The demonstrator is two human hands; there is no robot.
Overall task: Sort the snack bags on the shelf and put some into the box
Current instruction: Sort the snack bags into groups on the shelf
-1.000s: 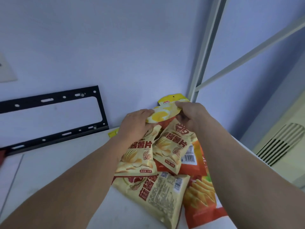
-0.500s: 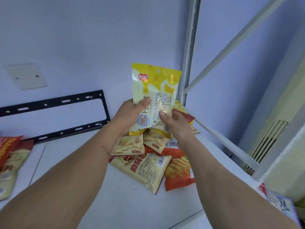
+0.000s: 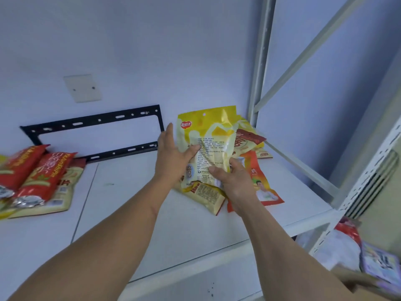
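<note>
A yellow snack bag point(image 3: 213, 140) stands upright over the pile at the back right of the white shelf point(image 3: 134, 213), its printed back facing me. My left hand point(image 3: 173, 156) holds its left side, thumb across the front and fingers straight behind. My right hand point(image 3: 233, 179) pinches its lower right part. Under it lie a beige chip bag point(image 3: 209, 195), an orange bag point(image 3: 263, 187) and a dark red packet point(image 3: 249, 136). The box is not clearly in view.
Red and beige snack bags point(image 3: 36, 177) lie stacked at the shelf's left. A black metal bracket point(image 3: 97, 135) leans on the back wall. The shelf's white upright point(image 3: 259, 68) and diagonal brace point(image 3: 308, 170) close the right side. Blurred packets point(image 3: 364, 253) sit below right.
The yellow bag was pulled up from the pile and now stands lower, closer to the pile. The view has drawn back, showing the left stack of bags.
</note>
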